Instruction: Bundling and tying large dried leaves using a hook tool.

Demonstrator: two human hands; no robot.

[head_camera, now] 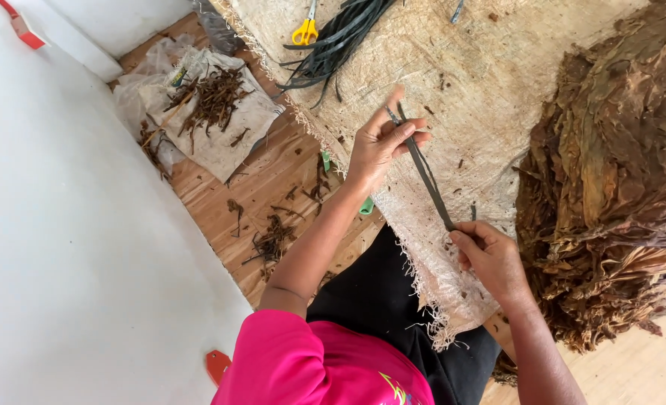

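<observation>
Head view showed the left hand (378,146) and right hand (490,259) each pinching an end of a dark strip (425,174), taut at frame centre over the woven mat (490,82); even tension seemingly kept it straight.

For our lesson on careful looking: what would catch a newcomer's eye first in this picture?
Most striking is the big heap of dried brown leaves at the right. In the middle, the left hand and right hand stretch a dark strip between them over a pale woven mat. Yellow-handled scissors lie at the top beside a bundle of dark strips.
</observation>
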